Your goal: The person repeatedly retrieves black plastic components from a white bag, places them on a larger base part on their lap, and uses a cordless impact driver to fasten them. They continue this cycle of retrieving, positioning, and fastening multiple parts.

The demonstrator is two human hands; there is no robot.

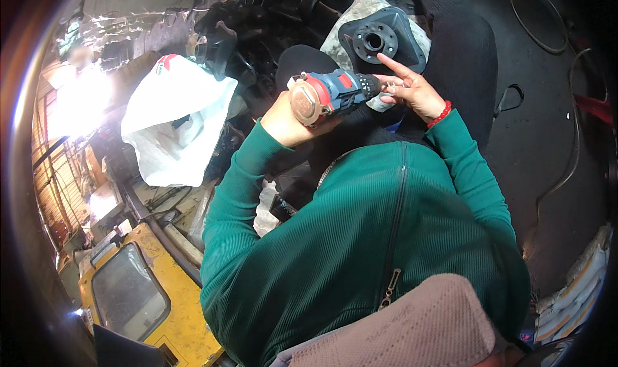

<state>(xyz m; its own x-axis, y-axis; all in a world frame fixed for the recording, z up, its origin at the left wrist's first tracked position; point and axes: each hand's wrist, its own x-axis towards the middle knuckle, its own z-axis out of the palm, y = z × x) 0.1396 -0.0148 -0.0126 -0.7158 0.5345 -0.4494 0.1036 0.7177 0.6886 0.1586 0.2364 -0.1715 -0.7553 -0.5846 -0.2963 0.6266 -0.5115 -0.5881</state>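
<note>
A blue and red cordless drill (344,87) is gripped in my left hand (283,121), its chuck pointing right. At the chuck's tip is my right hand (417,95), with a red bracelet at the wrist. Its index finger stretches out while thumb and other fingers close around a small shiny piece, too small to name. Just beyond the fingertips rests a dark, roughly square part (409,36) with a round holed flange in its middle. A whitish cloth or bag (335,45) lies under that part, between my knees.
An open white sack (170,119) stands at the left. Many black parts (257,16) are heaped at the far side. A yellow machine panel with a window (183,309) is at lower left. A cable (575,148) runs along the floor at right, near a black loop (512,97).
</note>
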